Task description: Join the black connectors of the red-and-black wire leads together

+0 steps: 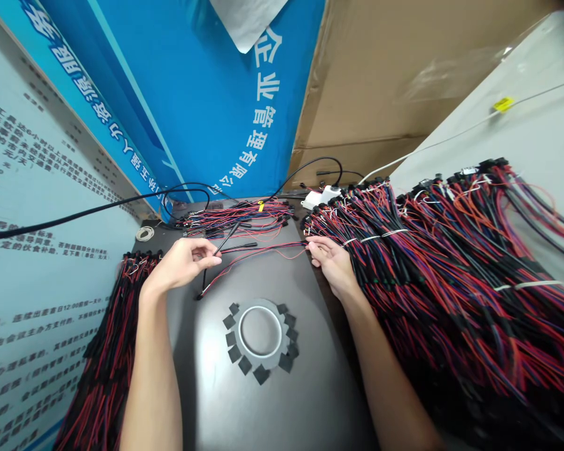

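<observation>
My left hand (188, 263) pinches a thin black sleeved cable end (228, 238) between thumb and fingers, its tip pointing up and away. To the right, my right hand (331, 263) has its fingertips closed on the far end of a red and black wire harness (272, 245). This harness runs across between the hands, and a branch with a small black connector (200, 295) hangs below my left hand. Nearer to me on the grey table (244, 419) lies a grey ring (240, 319) with several black tape pieces (262, 374) around its rim.
A pile of wire harnesses (244, 216) lies at the table's back. Big tied bundles (432, 263) fill the right side, and another bundle (122, 313) hangs at the left. A blue printed board (207, 94) and cardboard (366, 75) stand behind. A coiled white cord (145, 233) sits back left.
</observation>
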The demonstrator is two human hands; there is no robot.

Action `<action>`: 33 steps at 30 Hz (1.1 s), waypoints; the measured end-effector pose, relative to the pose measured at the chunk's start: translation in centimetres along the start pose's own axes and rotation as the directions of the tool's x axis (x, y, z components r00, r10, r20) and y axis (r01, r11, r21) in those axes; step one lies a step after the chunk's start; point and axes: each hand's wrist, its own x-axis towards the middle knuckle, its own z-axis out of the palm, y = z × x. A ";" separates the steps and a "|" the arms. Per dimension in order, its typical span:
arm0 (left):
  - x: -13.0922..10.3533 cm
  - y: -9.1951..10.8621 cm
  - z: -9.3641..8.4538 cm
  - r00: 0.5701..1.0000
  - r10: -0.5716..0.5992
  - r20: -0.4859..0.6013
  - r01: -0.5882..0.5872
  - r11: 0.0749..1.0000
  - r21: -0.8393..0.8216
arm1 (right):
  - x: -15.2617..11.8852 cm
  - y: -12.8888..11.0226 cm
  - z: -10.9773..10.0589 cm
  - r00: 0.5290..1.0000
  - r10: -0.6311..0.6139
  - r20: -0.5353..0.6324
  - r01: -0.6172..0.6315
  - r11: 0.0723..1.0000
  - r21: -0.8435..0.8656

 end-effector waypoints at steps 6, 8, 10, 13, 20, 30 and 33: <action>-0.2 1.5 0.2 0.985 0.032 0.169 -0.032 0.999 -0.001 | 0.1 -0.1 -0.2 0.999 -0.004 0.043 0.005 1.000 -0.014; -0.2 1.9 0.5 0.967 0.006 0.255 -0.012 1.000 0.021 | -0.1 -0.2 0.0 0.998 -0.022 0.053 0.024 0.999 -0.026; -0.1 2.2 0.9 0.951 -0.034 0.307 0.015 0.998 0.063 | -0.2 -0.4 0.3 0.998 -0.047 0.045 0.047 0.999 -0.017; 0.3 2.3 1.6 0.940 -0.078 0.331 0.046 0.994 0.103 | -0.5 -0.6 0.9 0.998 -0.061 0.019 0.060 0.998 0.028; 1.4 1.3 3.0 0.917 -0.153 0.368 0.074 0.973 0.218 | -0.5 -0.9 1.1 0.998 -0.040 0.038 0.037 0.997 0.065; 2.5 1.5 5.1 0.922 -0.252 0.294 0.083 0.870 0.486 | -0.5 -1.1 0.8 0.999 -0.047 0.021 0.044 0.991 0.127; 2.5 1.5 5.2 0.929 -0.248 0.276 0.076 0.855 0.513 | -0.3 -0.9 0.7 0.998 -0.064 0.013 0.062 0.994 0.089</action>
